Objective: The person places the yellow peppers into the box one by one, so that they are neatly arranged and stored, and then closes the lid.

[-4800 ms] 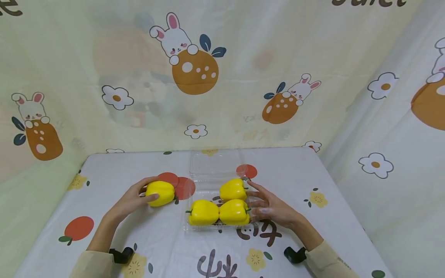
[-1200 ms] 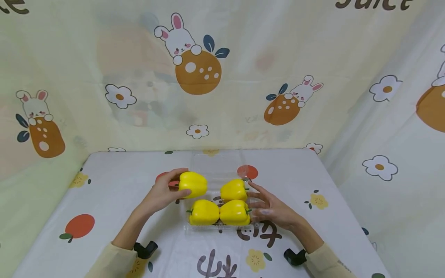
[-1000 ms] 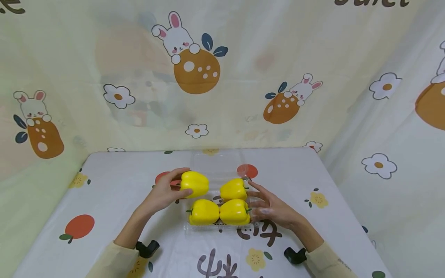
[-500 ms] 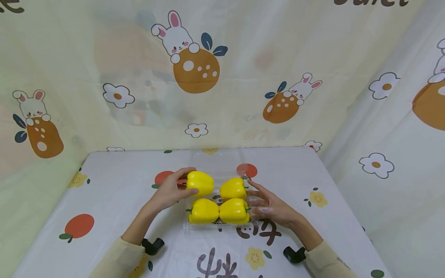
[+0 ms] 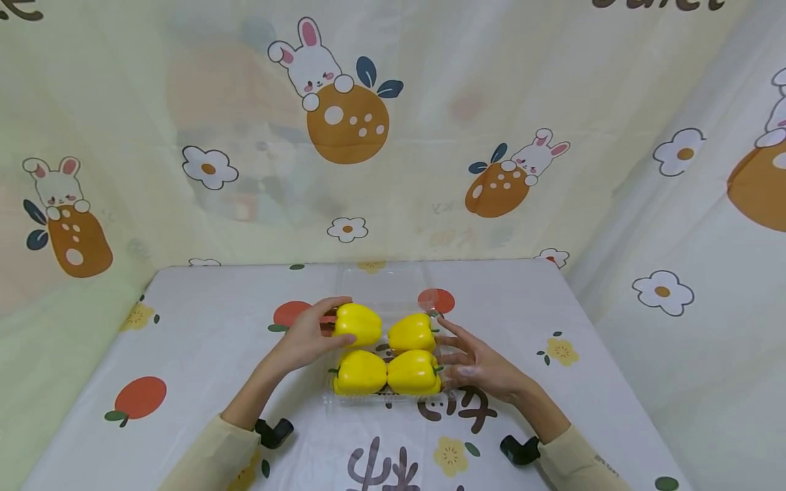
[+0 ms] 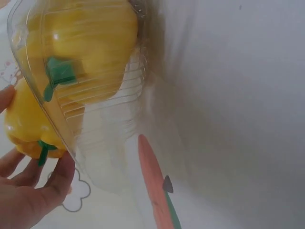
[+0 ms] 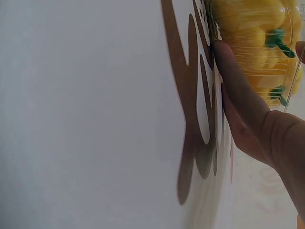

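My left hand (image 5: 307,338) grips a yellow bell pepper (image 5: 359,324) over the back left part of a clear plastic box (image 5: 344,400). Thumb and fingers lie around its left end, and the left wrist view shows its green stem from below. Inside the box sit a back right yellow bell pepper (image 5: 412,332), a front left yellow bell pepper (image 5: 360,373) and a front right yellow bell pepper (image 5: 414,372). My right hand (image 5: 482,368) rests against the box's right side with fairly straight fingers. Whether the gripped pepper touches the box floor, I cannot tell.
The box's clear lid (image 5: 383,286) lies folded back behind it. A white printed cloth (image 5: 522,307) covers the table. Printed curtains (image 5: 245,123) rise at the back and both sides. Each wrist wears a black device, such as the right wrist device (image 5: 520,451).
My left hand has carried its bell pepper rightward from the cloth left of the box to the back left of the box, moving slightly right lately. My right hand has stayed put.
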A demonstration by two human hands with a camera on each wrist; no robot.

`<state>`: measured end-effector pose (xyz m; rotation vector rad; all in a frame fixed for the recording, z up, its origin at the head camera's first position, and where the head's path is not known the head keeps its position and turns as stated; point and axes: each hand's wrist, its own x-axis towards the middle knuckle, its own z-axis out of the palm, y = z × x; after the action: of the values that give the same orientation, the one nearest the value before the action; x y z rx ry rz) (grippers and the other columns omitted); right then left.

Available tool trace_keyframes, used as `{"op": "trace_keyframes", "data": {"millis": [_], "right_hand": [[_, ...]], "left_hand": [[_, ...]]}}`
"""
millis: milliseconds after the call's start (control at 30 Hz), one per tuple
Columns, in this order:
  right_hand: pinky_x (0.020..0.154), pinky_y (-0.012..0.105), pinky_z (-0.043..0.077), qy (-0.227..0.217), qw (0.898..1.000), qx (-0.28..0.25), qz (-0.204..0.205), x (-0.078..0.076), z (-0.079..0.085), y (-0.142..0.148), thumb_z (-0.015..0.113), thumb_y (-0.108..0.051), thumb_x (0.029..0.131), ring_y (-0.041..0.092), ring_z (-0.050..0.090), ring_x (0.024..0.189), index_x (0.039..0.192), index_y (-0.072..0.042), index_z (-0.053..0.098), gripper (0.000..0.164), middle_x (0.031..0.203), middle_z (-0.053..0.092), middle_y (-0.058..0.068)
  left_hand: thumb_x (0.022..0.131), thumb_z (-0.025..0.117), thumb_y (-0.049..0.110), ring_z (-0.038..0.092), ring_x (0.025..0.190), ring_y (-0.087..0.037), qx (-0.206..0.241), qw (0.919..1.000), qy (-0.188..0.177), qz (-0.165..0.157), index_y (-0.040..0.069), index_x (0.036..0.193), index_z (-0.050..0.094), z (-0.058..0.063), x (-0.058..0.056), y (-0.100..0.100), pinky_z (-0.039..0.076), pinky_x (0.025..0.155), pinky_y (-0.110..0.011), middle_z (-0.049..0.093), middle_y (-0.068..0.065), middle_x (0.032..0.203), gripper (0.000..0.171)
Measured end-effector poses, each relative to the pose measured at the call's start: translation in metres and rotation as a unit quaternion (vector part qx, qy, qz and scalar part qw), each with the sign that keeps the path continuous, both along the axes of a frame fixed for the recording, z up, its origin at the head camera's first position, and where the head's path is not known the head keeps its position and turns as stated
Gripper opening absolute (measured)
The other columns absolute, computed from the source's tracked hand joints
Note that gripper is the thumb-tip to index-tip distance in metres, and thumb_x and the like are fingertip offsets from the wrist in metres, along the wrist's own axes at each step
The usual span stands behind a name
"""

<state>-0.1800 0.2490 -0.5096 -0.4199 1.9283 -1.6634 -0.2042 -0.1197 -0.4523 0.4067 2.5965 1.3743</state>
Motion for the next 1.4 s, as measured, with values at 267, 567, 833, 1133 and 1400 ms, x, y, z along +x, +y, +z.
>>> {"op": "trace_keyframes", "data": {"millis": [267, 567, 833, 1133, 1400], "right_hand": [[0.109, 0.052, 0.058, -0.003, 1.0, 0.005, -0.001, -0.001, 0.0, -0.001, 0.071, -0.014, 0.096, 0.048, 0.051, 0.145, 0.172, -0.028, 0.006, 0.1, 0.174, 0.022, 0.025], [0.109, 0.054, 0.057, 0.0, 1.0, 0.011, -0.009, 0.0, 0.002, -0.001, 0.072, -0.012, 0.094, 0.052, 0.046, 0.148, 0.172, -0.028, 0.007, 0.103, 0.174, 0.022, 0.025], [0.109, 0.052, 0.057, -0.003, 1.0, 0.008, -0.006, 0.001, 0.003, -0.002, 0.071, -0.012, 0.095, 0.05, 0.049, 0.146, 0.172, -0.028, 0.007, 0.102, 0.174, 0.022, 0.025], [0.109, 0.051, 0.058, -0.004, 1.0, 0.007, -0.009, 0.002, 0.005, -0.003, 0.071, -0.011, 0.095, 0.05, 0.048, 0.146, 0.172, -0.027, 0.006, 0.102, 0.174, 0.021, 0.026], [0.107, 0.051, 0.059, -0.004, 1.0, 0.004, -0.01, 0.002, 0.005, -0.003, 0.071, -0.01, 0.096, 0.052, 0.046, 0.148, 0.172, -0.029, 0.007, 0.101, 0.174, 0.02, 0.026]], "left_hand": [[0.091, 0.085, 0.023, 0.063, 0.124, -0.032, -0.023, 0.9997, 0.001, 0.003, 0.013, 0.155, 0.053, -0.001, 0.001, 0.003, 0.061, 0.103, -0.048, 0.062, -0.012, 0.149, 0.072], [0.09, 0.085, 0.025, 0.064, 0.122, -0.03, -0.048, 0.9987, 0.015, -0.004, 0.013, 0.154, 0.053, -0.004, -0.001, 0.007, 0.061, 0.102, -0.047, 0.063, -0.011, 0.147, 0.072], [0.091, 0.084, 0.024, 0.063, 0.124, -0.033, -0.06, 0.9974, 0.038, -0.01, 0.009, 0.152, 0.056, -0.004, -0.001, 0.009, 0.061, 0.103, -0.049, 0.055, -0.016, 0.152, 0.068], [0.093, 0.082, 0.025, 0.064, 0.125, -0.034, -0.072, 0.9963, 0.048, -0.006, 0.012, 0.148, 0.06, -0.004, 0.0, 0.012, 0.06, 0.104, -0.051, 0.057, -0.014, 0.149, 0.06], [0.093, 0.082, 0.029, 0.062, 0.123, -0.032, -0.078, 0.9944, 0.072, -0.008, 0.013, 0.146, 0.063, -0.006, -0.001, 0.017, 0.06, 0.105, -0.052, 0.059, -0.014, 0.147, 0.058]]}}
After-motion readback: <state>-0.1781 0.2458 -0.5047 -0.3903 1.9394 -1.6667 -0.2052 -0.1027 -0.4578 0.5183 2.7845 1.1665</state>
